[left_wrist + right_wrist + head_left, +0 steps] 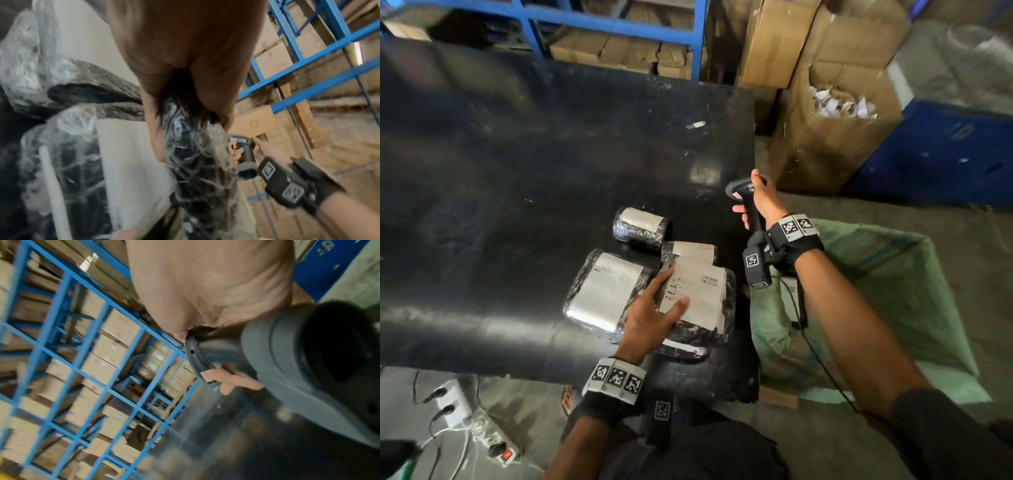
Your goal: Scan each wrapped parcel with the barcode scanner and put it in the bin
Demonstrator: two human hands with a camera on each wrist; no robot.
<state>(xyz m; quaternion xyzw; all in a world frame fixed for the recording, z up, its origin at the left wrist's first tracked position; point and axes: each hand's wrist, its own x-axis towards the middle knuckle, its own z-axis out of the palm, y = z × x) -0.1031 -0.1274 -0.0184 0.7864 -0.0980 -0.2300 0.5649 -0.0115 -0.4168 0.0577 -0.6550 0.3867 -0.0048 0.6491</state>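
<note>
Left hand (650,317) rests on parcel (697,301); right grip (760,202) holds scanner (748,205) beside.

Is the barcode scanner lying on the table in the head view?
No, the right hand holds the barcode scanner by its handle, raised above the black table edge.

The right hand (211,288) fills the top of the right wrist view, its palm closed round the barcode scanner (273,363) — the grey handle runs under the palm and two fingertips (228,386) wrap round from behind it. Beside those fingertips sits a small round sticker (207,375) on the scanner's dark collar. Left of the scanner stands blue shelving (86,340) stacked with cardboard boxes (107,353). Below the scanner lies the dark, glossy table (226,443) — blurred.
</note>
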